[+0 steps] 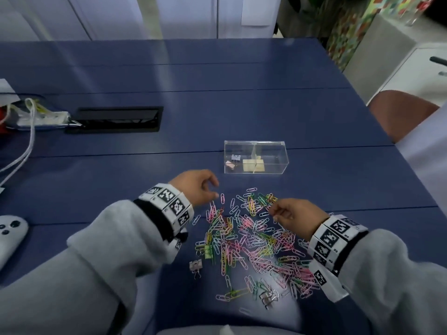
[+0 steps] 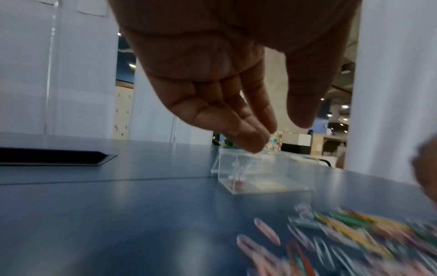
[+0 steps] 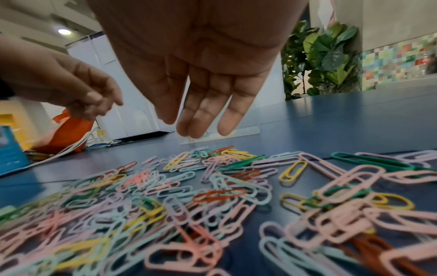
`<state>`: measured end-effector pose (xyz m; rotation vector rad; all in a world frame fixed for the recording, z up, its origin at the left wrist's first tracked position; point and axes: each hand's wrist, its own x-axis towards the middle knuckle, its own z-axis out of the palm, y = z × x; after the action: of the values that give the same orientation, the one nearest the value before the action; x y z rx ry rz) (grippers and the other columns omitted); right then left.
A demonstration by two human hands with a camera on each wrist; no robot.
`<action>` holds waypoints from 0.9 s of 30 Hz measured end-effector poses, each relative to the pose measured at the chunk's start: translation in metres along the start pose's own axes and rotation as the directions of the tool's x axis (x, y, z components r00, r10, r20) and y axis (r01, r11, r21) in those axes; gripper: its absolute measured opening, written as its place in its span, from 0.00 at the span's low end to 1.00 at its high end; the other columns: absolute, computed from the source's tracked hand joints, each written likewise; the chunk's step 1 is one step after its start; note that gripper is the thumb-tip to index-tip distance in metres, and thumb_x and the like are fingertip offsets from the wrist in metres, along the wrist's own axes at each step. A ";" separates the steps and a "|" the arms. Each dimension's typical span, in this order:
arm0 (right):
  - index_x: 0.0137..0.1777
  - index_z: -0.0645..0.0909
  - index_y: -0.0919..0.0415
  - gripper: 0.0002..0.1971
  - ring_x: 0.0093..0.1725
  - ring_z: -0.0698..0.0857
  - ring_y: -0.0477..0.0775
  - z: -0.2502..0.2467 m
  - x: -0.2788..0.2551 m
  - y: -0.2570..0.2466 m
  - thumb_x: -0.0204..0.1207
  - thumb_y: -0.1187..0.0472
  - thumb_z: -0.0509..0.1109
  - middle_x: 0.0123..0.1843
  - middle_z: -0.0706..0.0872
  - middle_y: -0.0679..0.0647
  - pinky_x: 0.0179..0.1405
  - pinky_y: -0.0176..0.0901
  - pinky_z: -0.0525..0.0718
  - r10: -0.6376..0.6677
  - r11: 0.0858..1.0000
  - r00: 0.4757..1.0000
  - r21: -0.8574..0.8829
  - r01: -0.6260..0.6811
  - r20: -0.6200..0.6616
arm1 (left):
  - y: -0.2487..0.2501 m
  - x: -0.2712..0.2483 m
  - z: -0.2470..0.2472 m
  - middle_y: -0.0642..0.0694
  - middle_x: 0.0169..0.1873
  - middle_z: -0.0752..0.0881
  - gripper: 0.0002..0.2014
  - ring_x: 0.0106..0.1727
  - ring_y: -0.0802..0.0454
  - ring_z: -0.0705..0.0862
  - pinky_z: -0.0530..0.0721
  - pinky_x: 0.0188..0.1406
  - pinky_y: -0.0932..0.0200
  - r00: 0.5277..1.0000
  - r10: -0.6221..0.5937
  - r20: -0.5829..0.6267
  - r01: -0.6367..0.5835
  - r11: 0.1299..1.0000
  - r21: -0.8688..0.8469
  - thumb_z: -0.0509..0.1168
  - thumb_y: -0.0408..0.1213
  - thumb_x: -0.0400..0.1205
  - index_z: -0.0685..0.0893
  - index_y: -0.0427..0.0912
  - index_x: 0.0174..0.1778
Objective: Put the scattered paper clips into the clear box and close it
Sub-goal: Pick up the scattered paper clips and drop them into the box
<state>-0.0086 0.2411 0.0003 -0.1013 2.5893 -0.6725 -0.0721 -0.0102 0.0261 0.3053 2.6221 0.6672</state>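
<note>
Currently both hands over clips on table, left hand loose and empty, right hand fingers straight, empty, box just beyond

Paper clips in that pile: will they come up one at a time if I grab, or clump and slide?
The paper clips lie overlapped and crossed, so a grab probably lifts tangled clumps. They look thin and light on the smooth table, so pushing likely slides them flat rather than rolling.

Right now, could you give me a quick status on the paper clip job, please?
Both hands, left hand and right hand, open, empty above paper clips. Clear box beyond, no paper clips inside. Binder clips mixed in.
</note>
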 end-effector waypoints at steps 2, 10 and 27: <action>0.55 0.83 0.52 0.08 0.46 0.81 0.44 0.007 -0.001 -0.010 0.77 0.60 0.66 0.44 0.82 0.42 0.54 0.39 0.82 -0.044 0.998 0.999 -0.048 0.045 0.022 | -0.012 -0.028 0.011 0.58 0.32 0.79 0.07 0.39 0.57 0.81 0.80 0.46 0.60 0.995 -0.032 0.100 0.026 0.998 0.064 0.69 0.46 0.76 0.80 0.54 0.48; 0.64 0.77 0.49 0.15 0.63 0.79 0.52 0.042 -0.002 -0.064 0.78 0.56 0.64 0.63 0.80 0.50 0.64 0.44 0.76 -0.266 0.920 0.931 -0.225 0.322 0.248 | -0.053 -0.087 0.065 0.58 0.31 0.74 0.20 0.43 0.51 0.79 0.78 0.47 0.57 0.939 -0.167 0.301 0.100 0.969 0.225 0.72 0.57 0.68 0.73 0.55 0.48; 0.61 0.79 0.52 0.14 0.64 0.76 0.62 0.089 0.021 -0.110 0.76 0.55 0.66 0.62 0.77 0.58 0.60 0.53 0.78 -0.429 0.763 0.831 -0.351 0.543 0.354 | -0.068 -0.088 0.064 0.57 0.29 0.77 0.14 0.41 0.53 0.79 0.77 0.43 0.58 0.969 -0.214 0.125 0.205 0.976 0.077 0.69 0.44 0.74 0.71 0.52 0.28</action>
<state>0.0076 0.1017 -0.0252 -0.9817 2.4121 -0.1941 0.0269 -0.0698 -0.0293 0.0847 2.5060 0.4756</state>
